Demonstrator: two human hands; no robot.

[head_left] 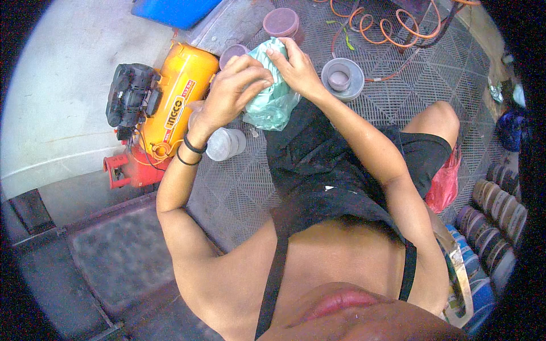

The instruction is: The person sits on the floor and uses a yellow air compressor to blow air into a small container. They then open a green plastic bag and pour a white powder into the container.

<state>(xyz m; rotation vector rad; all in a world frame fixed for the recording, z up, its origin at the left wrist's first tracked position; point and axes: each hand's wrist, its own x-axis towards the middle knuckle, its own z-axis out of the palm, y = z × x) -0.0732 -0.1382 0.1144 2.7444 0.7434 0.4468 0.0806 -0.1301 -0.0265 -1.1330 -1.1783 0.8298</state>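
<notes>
At upper centre we grasp the green bag (277,96) between left hand (234,85) and right hand (298,69), both touching, its length running up-frame.

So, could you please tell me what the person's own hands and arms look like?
The left hand and right hand are both ungloved. Two slim black bands circle the left wrist; the right wrist shows none. Both arms are sleeveless, beside a black garment with shoulder straps.
</notes>
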